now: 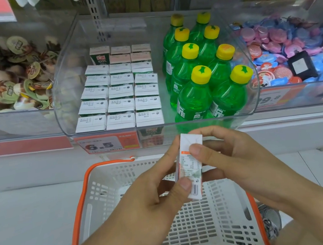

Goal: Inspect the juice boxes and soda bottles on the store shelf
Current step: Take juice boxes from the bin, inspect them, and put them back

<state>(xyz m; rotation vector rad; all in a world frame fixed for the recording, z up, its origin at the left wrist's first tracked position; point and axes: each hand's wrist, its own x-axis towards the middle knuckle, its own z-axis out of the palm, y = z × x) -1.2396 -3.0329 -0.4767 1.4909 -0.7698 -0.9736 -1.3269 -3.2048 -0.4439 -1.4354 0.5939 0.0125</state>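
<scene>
A clear plastic bin [255, 86] fills the upper middle of the frame, sitting on a white store shelf [294, 130] between two neighbouring bins: one at the upper left heaped with round foil-lidded cups [16, 76], one at the upper right heaped with pink and blue lidded cups [279, 53]. At the bottom centre stands a white shopping basket [214, 219] with an orange rim and handle, seen from above. Inside the clear bin, its left half holds juice boxes [120, 92] packed in three neat columns, white tops up; its right half holds green soda bottles [201, 75] with yellow caps, standing upright in two columns. Below the bin's front edge, left of centre, hangs an orange price tag [108, 144] reading 6.5. Over the basket, both hands are clamped on a single juice box [192, 166] held upright, its narrow printed side and barcode facing the camera: the left hand [153, 197] pinches its lower part with the thumb in front, and the right hand [234, 159] grips its upper part, thumb across the front.
</scene>
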